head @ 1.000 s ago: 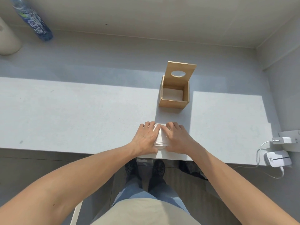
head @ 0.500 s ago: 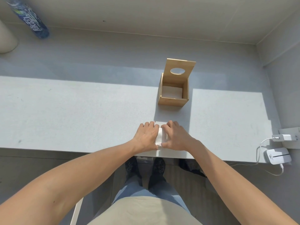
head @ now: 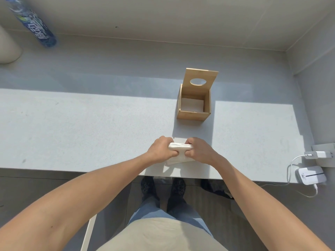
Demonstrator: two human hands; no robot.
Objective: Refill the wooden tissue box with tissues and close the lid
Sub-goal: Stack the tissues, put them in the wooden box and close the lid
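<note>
The wooden tissue box [head: 192,115] stands on the grey table, its lid [head: 200,77] with an oval hole swung up and back. White tissues [head: 192,105] lie flat at its bottom. Near the table's front edge, a white stack of tissues [head: 178,146] is lifted a little off the surface, squeezed from both sides. My left hand [head: 160,151] grips its left end and my right hand [head: 198,151] its right end, fingers curled under. More white tissue [head: 174,161] lies flat on the table just below the hands.
A blue drink bottle [head: 36,28] lies at the far left back, next to a white rounded object [head: 7,48]. A white charger [head: 316,154] and a white device [head: 310,175] with a cable sit at the right edge. The wall closes the right side.
Both hands went from lying flat over the tissue stack to curling around its ends, and the stack has risen slightly off the table.
</note>
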